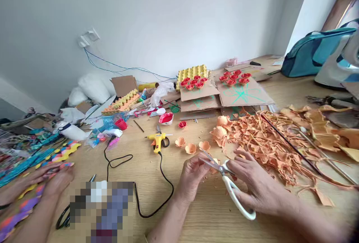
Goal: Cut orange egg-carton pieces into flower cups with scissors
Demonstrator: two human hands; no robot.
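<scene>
My right hand (256, 185) grips white-handled scissors (231, 188), blades pointing left toward my left hand (192, 174). The left hand's fingers are pinched on a small orange egg-carton piece (214, 160) that the blades meet; most of it is hidden. Just beyond the hands lie three orange cut cups (191, 147) on the wooden table (196, 213). A big heap of orange carton scraps (269, 142) spreads to the right of the scissors.
A yellow glue gun (157, 140) with a black cord (151, 198) lies ahead left. Red paper roses (193, 82) sit on cardboard sheets (241, 95) by a yellow egg tray (192, 71). Another person's hands (46, 181) hold colourful foam strips at far left. Teal bag (311, 54) back right.
</scene>
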